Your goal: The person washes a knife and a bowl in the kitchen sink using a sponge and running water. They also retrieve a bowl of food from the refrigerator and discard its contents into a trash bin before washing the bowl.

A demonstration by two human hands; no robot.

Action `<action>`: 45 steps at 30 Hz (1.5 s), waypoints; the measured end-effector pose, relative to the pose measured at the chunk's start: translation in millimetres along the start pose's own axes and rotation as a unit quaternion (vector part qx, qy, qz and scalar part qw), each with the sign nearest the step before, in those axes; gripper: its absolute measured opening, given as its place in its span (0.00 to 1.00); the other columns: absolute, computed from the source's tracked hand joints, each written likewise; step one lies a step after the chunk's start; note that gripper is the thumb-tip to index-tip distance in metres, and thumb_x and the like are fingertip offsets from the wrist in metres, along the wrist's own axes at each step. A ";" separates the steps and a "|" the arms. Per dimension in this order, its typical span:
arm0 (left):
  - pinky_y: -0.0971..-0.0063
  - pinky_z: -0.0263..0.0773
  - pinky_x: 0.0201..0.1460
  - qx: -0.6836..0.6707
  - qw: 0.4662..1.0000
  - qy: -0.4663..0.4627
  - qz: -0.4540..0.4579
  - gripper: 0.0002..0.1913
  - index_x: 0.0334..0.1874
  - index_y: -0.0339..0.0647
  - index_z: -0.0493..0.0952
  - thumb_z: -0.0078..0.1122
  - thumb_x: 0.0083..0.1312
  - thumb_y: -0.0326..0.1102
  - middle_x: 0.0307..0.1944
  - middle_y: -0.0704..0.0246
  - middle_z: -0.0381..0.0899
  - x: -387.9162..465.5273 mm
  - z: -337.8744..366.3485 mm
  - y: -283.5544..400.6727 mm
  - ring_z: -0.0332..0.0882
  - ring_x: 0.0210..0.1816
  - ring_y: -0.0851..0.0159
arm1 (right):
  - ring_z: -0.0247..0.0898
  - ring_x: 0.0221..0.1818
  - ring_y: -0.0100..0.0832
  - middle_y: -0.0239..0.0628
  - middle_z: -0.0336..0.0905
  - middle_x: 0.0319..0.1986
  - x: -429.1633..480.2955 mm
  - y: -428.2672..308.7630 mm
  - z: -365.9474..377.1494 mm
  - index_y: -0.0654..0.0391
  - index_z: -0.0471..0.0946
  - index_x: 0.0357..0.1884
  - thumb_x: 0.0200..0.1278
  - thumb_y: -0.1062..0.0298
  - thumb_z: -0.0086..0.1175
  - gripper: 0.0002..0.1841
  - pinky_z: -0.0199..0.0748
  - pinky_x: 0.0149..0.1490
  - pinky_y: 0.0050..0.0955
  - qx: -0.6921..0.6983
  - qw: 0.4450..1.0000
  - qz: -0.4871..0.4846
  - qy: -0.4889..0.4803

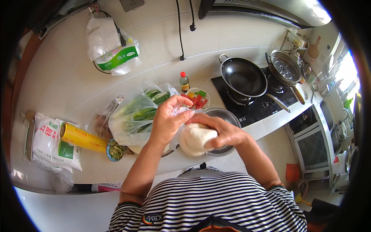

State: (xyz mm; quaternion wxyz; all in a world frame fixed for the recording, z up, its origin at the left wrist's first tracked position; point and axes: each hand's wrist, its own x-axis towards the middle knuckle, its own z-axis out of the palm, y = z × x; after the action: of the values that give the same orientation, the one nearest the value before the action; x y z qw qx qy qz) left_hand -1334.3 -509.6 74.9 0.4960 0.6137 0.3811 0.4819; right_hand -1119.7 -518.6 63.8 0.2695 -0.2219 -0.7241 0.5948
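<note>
My right hand (224, 130) grips a large, smooth lump of pale dough (197, 139), held above the counter's front edge. Behind it is a stainless steel bowl (229, 116), partly covered by my hand and the dough. My left hand (169, 120) is raised just left of the dough, thumb and fingers curled around crumpled clear plastic film (179, 109). Its fingertips come close to those of my right hand. Beyond my left hand lies a clear plastic bag (124, 127) of leafy green vegetables.
A black wok (245, 76) and a steamer pot (285, 68) stand on the gas hob (255, 111). Along the counter are a red-capped bottle (184, 82), a plate of colourful packets (200, 98), a small bowl of green pods (116, 150), a yellow film roll (84, 137) and a white printed sack (53, 142).
</note>
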 end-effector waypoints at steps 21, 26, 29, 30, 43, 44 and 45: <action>0.67 0.69 0.58 0.251 0.960 0.120 0.037 0.24 0.61 0.36 0.74 0.66 0.61 0.30 0.45 0.67 0.81 -11.3 27.4 -51.6 0.76 0.54 0.62 | 0.65 0.67 0.51 0.39 0.70 0.64 -7.3 55.2 -8.1 0.45 0.66 0.69 0.54 0.33 0.56 0.43 0.65 0.67 0.56 0.547 0.798 -0.100 0.232; 0.74 0.72 0.54 0.227 0.963 0.126 0.076 0.14 0.51 0.30 0.80 0.62 0.64 0.27 0.44 0.59 0.84 7.6 17.8 -91.6 0.81 0.45 0.63 | 0.64 0.67 0.56 0.39 0.69 0.65 -12.4 46.2 -2.8 0.43 0.67 0.68 0.52 0.32 0.58 0.43 0.69 0.62 0.59 0.553 0.786 -0.124 0.248; 0.78 0.72 0.51 0.136 0.984 0.114 -0.007 0.13 0.49 0.33 0.82 0.55 0.73 0.35 0.41 0.67 0.86 2.1 -1.0 -83.3 0.80 0.44 0.70 | 0.65 0.66 0.51 0.38 0.69 0.64 -18.7 55.0 -13.2 0.43 0.67 0.68 0.52 0.33 0.59 0.43 0.70 0.61 0.56 0.524 0.786 -0.162 0.284; 0.76 0.71 0.40 0.121 0.984 0.127 -0.043 0.11 0.49 0.35 0.82 0.53 0.74 0.33 0.36 0.67 0.82 1.6 -0.8 -69.3 0.75 0.34 0.73 | 0.65 0.66 0.49 0.38 0.69 0.64 -20.7 59.0 -20.1 0.45 0.66 0.68 0.52 0.33 0.59 0.43 0.69 0.62 0.54 0.512 0.786 -0.165 0.304; 0.81 0.69 0.43 -0.250 0.963 0.008 -0.097 0.18 0.64 0.36 0.74 0.46 0.77 0.36 0.31 0.74 0.74 -22.9 43.4 -24.3 0.71 0.35 0.76 | 0.57 0.63 0.56 0.53 0.57 0.60 28.0 69.9 0.9 0.60 0.59 0.68 0.37 0.68 0.71 0.50 0.60 0.68 0.47 -0.408 0.784 -0.036 0.467; 0.82 0.67 0.42 -0.218 0.974 0.014 -0.059 0.21 0.67 0.35 0.71 0.46 0.77 0.39 0.30 0.74 0.73 -22.9 43.1 -32.2 0.70 0.33 0.76 | 0.57 0.63 0.56 0.53 0.58 0.59 33.9 68.9 1.1 0.62 0.59 0.68 0.37 0.67 0.72 0.50 0.60 0.68 0.48 -0.438 0.784 -0.020 0.439; 0.82 0.67 0.41 -0.238 0.969 0.039 -0.051 0.21 0.68 0.35 0.71 0.47 0.77 0.39 0.29 0.75 0.72 -21.9 37.9 -35.5 0.69 0.33 0.76 | 0.57 0.62 0.56 0.53 0.59 0.59 37.3 65.5 2.1 0.64 0.59 0.68 0.37 0.66 0.73 0.51 0.59 0.68 0.49 -0.469 0.782 -0.004 0.410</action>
State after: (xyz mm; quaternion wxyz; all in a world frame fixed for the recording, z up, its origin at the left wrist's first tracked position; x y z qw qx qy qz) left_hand -1302.6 -531.7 33.9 0.6360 0.4388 0.3055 0.5565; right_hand -1149.2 -483.5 4.0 0.4054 -0.5411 -0.7360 0.0336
